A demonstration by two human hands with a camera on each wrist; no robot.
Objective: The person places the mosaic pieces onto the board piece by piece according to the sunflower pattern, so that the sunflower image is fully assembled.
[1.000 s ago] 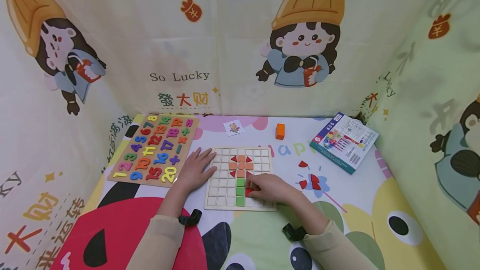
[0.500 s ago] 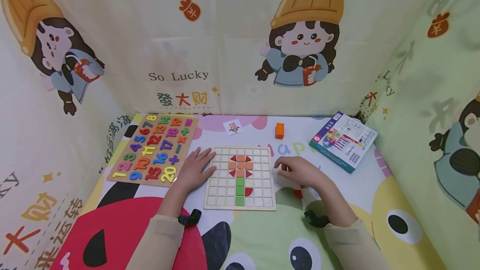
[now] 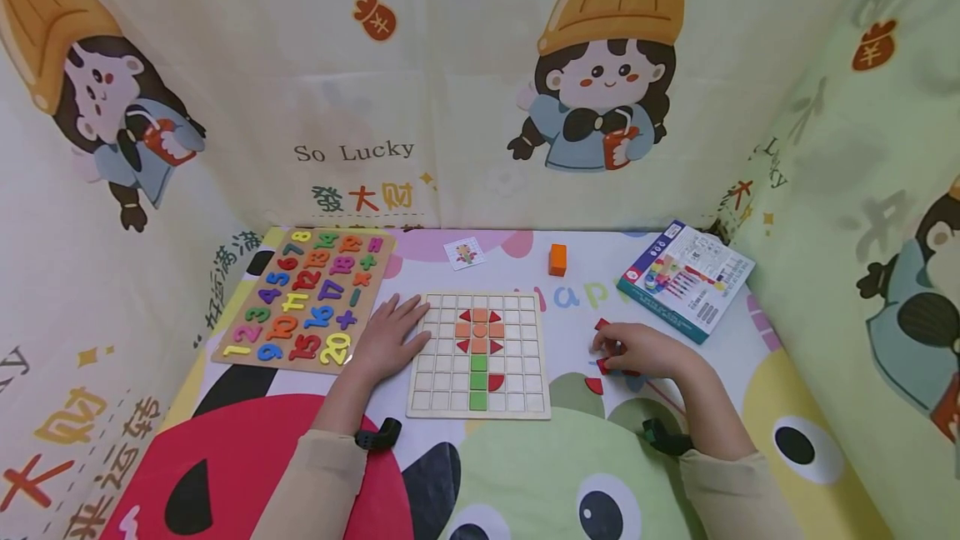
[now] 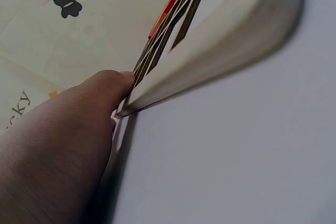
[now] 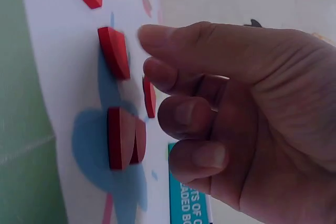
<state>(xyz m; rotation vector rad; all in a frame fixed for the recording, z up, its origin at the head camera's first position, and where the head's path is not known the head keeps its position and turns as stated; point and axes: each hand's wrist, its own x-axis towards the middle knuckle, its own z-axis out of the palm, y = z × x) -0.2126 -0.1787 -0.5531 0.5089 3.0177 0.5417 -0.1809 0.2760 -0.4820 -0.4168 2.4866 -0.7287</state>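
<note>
The wooden grid board (image 3: pixel 531 401) holds orange squares (image 3: pixel 480 316) ringed by small red triangles, with a column of green squares (image 3: pixel 478 382) below. A red quarter-round piece (image 3: pixel 496 382) lies beside that column. My left hand (image 3: pixel 387 336) rests with straight fingers at the board's left edge; in the left wrist view its thumb (image 4: pixel 113 85) touches the board's side. My right hand (image 3: pixel 641 348) is over the loose red pieces (image 3: pixel 594 386), fingers loosely bent and holding nothing. In the right wrist view, thumb and forefinger are close to one red piece (image 5: pixel 114 53).
A number puzzle board (image 3: pixel 303 298) is at the left, partly beside my left hand. Behind the grid board lie a small pattern card (image 3: pixel 465 253) and an orange block (image 3: pixel 557 260). A boxed set (image 3: pixel 686 280) lies at the back right. Printed cloth walls surround the table.
My right hand has let go of the red quarter-round piece on the board and moved right to the loose red pieces. My left hand has stayed in place.
</note>
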